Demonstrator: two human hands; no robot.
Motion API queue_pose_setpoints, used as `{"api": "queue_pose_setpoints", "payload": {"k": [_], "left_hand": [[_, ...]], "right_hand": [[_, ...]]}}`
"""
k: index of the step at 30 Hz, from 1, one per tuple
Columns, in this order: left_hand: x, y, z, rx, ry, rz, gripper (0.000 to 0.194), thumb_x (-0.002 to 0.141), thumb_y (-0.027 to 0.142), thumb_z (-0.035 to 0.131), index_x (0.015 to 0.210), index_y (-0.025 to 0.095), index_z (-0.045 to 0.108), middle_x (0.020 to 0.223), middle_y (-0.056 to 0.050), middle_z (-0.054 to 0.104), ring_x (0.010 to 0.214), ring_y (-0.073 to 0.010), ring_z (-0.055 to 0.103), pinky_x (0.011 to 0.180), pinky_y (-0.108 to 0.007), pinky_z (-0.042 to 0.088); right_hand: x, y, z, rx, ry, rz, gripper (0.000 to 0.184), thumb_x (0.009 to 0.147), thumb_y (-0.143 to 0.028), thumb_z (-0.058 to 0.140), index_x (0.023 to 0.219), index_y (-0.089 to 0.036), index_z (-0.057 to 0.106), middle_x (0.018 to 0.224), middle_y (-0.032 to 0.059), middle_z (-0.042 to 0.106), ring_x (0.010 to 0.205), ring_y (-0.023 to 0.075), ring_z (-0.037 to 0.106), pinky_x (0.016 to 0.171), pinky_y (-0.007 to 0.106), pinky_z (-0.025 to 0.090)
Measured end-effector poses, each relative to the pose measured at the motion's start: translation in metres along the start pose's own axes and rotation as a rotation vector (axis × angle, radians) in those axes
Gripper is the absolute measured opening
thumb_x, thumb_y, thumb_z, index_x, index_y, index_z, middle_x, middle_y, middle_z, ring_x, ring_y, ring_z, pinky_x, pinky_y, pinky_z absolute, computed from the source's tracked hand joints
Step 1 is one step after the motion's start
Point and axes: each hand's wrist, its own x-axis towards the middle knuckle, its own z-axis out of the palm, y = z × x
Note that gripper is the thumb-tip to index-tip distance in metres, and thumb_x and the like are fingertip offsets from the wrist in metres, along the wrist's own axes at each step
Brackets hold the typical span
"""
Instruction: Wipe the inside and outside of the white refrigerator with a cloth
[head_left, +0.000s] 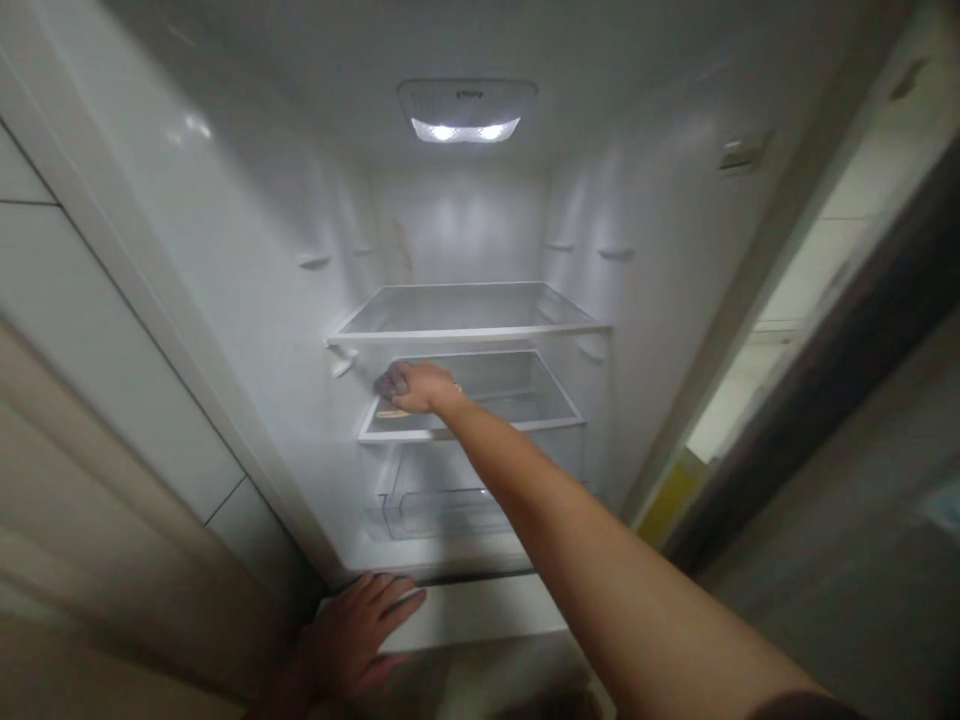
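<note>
My right hand [420,385] reaches into an open fridge, over the left part of the lower glass shelf [510,400]. Its fingers are curled closed, close to the left inner wall. A small greyish patch shows at the fingertips, too blurred to name, so what they hold is unclear. At the bottom, my left hand [367,620] lies on the white ledge [480,610] below the fridge opening, fingers stretched out and holding nothing. An upper glass shelf [465,308] spans the fridge above my right hand.
A clear plastic drawer [442,512] sits under the lower shelf. Overhead is a lit lamp [466,112]. Shelf supports [615,253] jut from both side walls. The open door [862,400] stands at the right, and a tiled wall [112,320] runs along the left.
</note>
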Motion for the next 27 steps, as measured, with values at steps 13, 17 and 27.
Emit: {"api": "queue_pose_setpoints", "payload": {"k": [13,17,27], "left_hand": [[-0.001,0.001,0.001,0.139,0.208,0.034,0.067,0.107,0.037,0.061,0.173,0.032,0.046,0.146,-0.006,0.073,0.128,-0.0245,0.067,0.113,-0.035,0.050],[-0.001,0.002,0.000,0.126,0.184,0.032,0.070,0.107,0.036,0.062,0.174,0.032,0.044,0.147,-0.005,0.073,0.129,-0.0253,0.067,0.113,-0.036,0.050],[-0.002,0.004,0.006,-0.003,-0.001,-0.038,0.077,0.107,0.052,0.063,0.177,0.033,0.036,0.152,-0.007,0.071,0.129,-0.0297,0.066,0.110,-0.041,0.051]], "right_hand": [[-0.095,0.037,-0.024,0.006,0.016,0.092,0.068,0.092,-0.073,0.071,0.150,-0.039,0.064,0.138,0.0093,0.076,0.124,0.0357,0.076,0.095,0.045,0.064],[-0.088,0.062,-0.025,-0.026,0.080,0.157,0.067,0.094,-0.071,0.068,0.151,-0.038,0.064,0.139,0.0112,0.076,0.125,0.0371,0.075,0.097,0.046,0.063],[-0.020,0.101,-0.017,-0.068,0.171,0.329,0.063,0.097,-0.062,0.072,0.152,-0.031,0.063,0.142,0.0176,0.071,0.126,0.0373,0.072,0.103,0.050,0.059]]}}
